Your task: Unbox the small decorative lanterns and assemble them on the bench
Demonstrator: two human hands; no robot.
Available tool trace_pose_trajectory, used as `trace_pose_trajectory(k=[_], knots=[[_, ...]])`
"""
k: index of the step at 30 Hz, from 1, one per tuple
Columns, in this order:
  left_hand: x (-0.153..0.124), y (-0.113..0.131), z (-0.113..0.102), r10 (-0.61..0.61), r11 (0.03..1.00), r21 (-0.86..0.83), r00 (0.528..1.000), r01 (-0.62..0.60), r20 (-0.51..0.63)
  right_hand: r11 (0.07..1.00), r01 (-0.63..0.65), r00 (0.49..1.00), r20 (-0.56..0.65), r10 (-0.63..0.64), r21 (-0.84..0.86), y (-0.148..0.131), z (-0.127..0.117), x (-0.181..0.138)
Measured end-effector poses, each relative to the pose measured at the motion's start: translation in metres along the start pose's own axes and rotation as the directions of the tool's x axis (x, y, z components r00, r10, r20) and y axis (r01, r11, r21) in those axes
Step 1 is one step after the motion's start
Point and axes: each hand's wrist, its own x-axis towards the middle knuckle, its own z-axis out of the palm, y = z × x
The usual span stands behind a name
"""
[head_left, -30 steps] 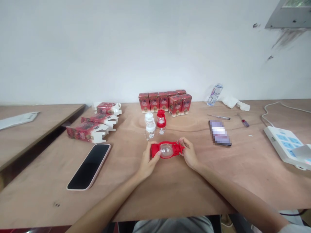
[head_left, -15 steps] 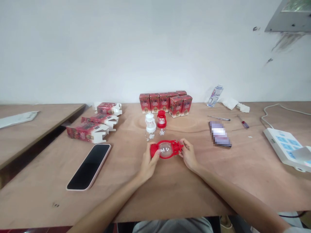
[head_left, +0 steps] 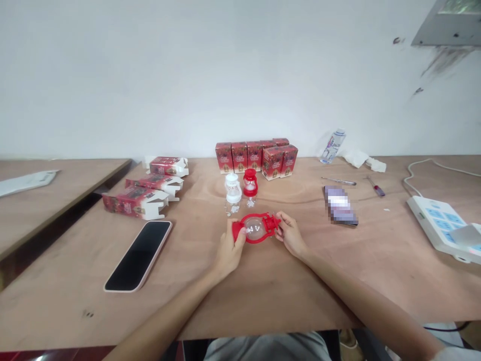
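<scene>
A red toy lantern (head_left: 255, 229) with a clear globe lies sideways between my two hands, above the table. My left hand (head_left: 230, 248) is wrapped round its base end, thumb against the globe's edge. At the top end, my right hand (head_left: 290, 234) pinches the lantern's cap between thumb and fingers. Beyond the hands stand a small white lantern (head_left: 233, 189) and a small red lantern (head_left: 250, 183), both upright. Thin wire handles with little white pieces (head_left: 234, 208) lie in front of them.
Several closed red boxes (head_left: 254, 157) stand near the wall. Opened boxes (head_left: 135, 202) lie at left behind a phone (head_left: 138, 256). To the right are a second phone (head_left: 341, 205), a screwdriver (head_left: 377, 188), a leaning bottle (head_left: 332, 146), crumpled tissue (head_left: 356, 158) and a power strip (head_left: 438, 220).
The held lantern has tilted slightly, its cap end a little higher. Both hands keep their grip. The whole view has shifted slightly.
</scene>
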Motion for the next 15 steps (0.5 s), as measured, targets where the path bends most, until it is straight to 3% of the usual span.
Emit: trace_pose_trajectory(k=[5, 11, 15], knots=[[0.0009, 0.0042, -0.0022, -0.007, 0.998, 0.058, 1.0, 0.006, 0.017, 0.998, 0.032, 0.999, -0.007, -0.033, -0.061, 0.0028, -0.0014, 0.0002], [0.0006, 0.0038, -0.0036, -0.012, 0.985, 0.174, 0.998, -0.001, 0.069, 0.946, 0.119, 0.983, -0.098, -0.155, -0.3, 0.005, -0.0039, -0.0022], [0.0057, -0.0024, -0.0057, 0.014, 0.991, 0.134, 0.997, -0.023, 0.07, 0.986, 0.027, 1.0, 0.004, -0.026, -0.167, 0.0001, -0.0078, 0.001]])
